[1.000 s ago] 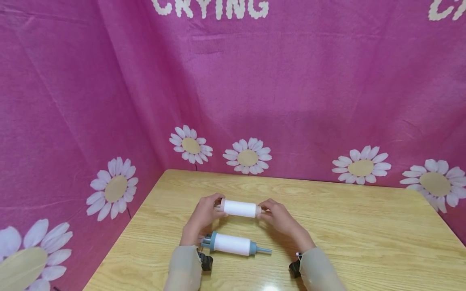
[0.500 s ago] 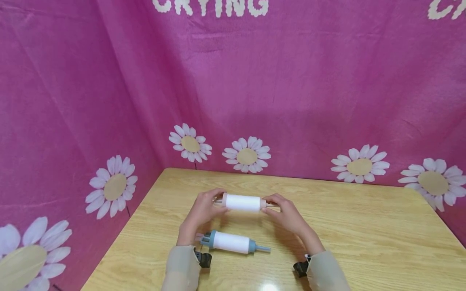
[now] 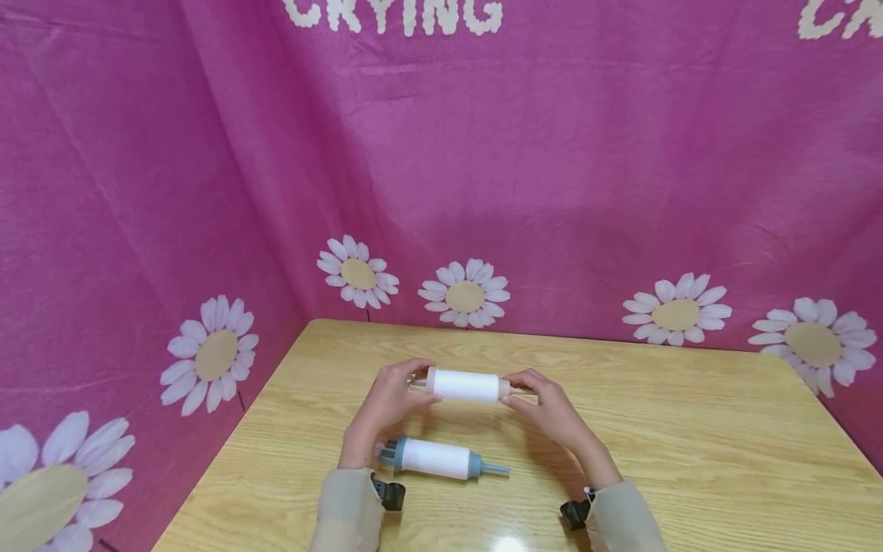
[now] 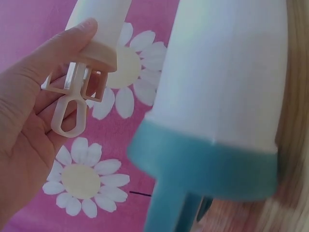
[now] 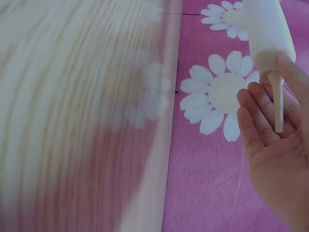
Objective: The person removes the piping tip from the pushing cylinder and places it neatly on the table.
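Observation:
A white cylinder with beige ends [image 3: 466,385] is held level above the table, between two hands. My left hand [image 3: 390,395] grips its beige collar; in the left wrist view the thumb lies over the collar [image 4: 99,55], where slotted prongs and a looped pull [image 4: 70,115] stick out. My right hand [image 3: 548,405] pinches the other end, from which a thin beige nozzle-like rod [image 5: 278,104] points over the palm. Nearer me lies a similar white cylinder with blue-green ends [image 3: 436,458], a thin rod at its right. That cylinder looms large in the left wrist view [image 4: 217,72].
The wooden table [image 3: 690,445] extends to the right of the hands. Behind and on the left hangs a pink cloth [image 3: 552,176] printed with daisies and white letters. Black wrist cameras [image 3: 393,497] sit on both sleeves.
Both hands have raised the beige-ended cylinder slightly and shifted it a little right. More of its right-hand rod shows now. The blue-green one stays in place.

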Tool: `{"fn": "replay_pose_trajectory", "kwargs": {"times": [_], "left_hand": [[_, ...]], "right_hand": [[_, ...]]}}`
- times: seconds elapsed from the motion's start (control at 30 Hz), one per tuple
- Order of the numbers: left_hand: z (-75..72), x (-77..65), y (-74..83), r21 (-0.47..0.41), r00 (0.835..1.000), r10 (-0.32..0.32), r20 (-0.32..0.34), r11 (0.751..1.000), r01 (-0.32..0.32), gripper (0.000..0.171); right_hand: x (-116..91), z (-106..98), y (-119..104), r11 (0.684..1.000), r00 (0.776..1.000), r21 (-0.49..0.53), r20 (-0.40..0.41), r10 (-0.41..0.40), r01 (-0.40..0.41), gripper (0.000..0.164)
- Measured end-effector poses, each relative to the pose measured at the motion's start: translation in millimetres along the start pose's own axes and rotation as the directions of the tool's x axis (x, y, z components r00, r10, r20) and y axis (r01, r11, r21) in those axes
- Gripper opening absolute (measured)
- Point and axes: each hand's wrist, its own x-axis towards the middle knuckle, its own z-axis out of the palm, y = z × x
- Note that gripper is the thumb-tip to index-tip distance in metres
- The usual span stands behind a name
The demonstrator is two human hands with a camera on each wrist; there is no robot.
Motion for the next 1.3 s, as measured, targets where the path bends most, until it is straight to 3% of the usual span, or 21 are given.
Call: {"fn": "replay_pose_trajectory", "kwargs": {"times": [0.23,0.67,1.07,1.3], "left_hand": [[11.4,4.2,10.5,-0.008,1.000,-0.012,0.012,1.000,0.012,0.052],[36.2,13.0,29.5,-0.015,0.997,0.069,0.021,0.998,-0.069,0.052],[64.0,18.3,49.3,-0.036,0.996,0.083,0.033,0.996,-0.082,0.050],[77.1,20.4,59.1,-0.031,0.997,0.055,0.057,0.998,-0.053,0.052]], "right_hand": [[-9,-11,7,1.000,1.000,-0.018,-0.020,0.020,-0.020,0.031],[-30,-36,17,0.998,0.995,-0.035,-0.084,0.047,-0.050,0.030],[-52,-63,29,0.996,0.992,-0.070,-0.110,0.053,-0.061,0.030],[-63,-73,36,0.994,0.990,-0.088,-0.134,0.052,-0.064,0.028]]}}
